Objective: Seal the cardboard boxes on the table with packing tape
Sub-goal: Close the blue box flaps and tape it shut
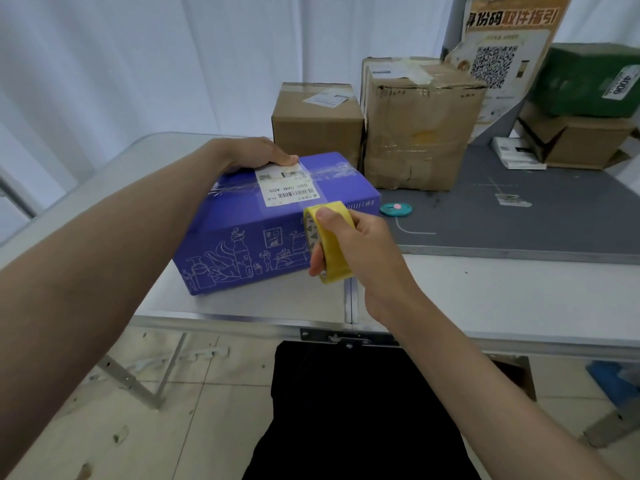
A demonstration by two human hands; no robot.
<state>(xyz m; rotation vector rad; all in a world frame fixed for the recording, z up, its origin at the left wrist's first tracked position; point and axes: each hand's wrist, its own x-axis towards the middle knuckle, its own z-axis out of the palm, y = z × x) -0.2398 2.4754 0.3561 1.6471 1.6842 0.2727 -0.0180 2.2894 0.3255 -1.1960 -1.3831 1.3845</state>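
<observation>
At the near edge of the white folding table (485,299), item one: my right hand (360,247), fingers and thumb curled round a roll of yellow packing tape (329,240), held upright against the near right corner of the box, with a strip of clear tape running from it up onto the lid. Item two: a purple cardboard box (270,223), printed with white line drawings on its front face, lying flat on the table and turned slightly askew; a white shipping label (287,187) with barcode sits on its lid, crossed by clear tape. Item three: my left hand (259,154), reaching over the far edge of the lid, thumb pressed flat on the top beside the label; the fingers are hidden behind the box, so I cannot tell how they lie. Item four, just right of the purple box: a small teal oval gadget (396,209) with a pink spot, resting on a grey mat (519,223) that covers the right part of the table. Item five, behind the purple box: a small brown carton (317,123), taped, labelled on top. Item six, touching it on the right: a larger brown carton (419,133), creased, taped, on the mat. Item seven, far right: a green box (588,81) stacked on an open brown carton (581,143). Item eight, at the back: a poster (509,39) bearing a QR code, and white curtains (173,57).
</observation>
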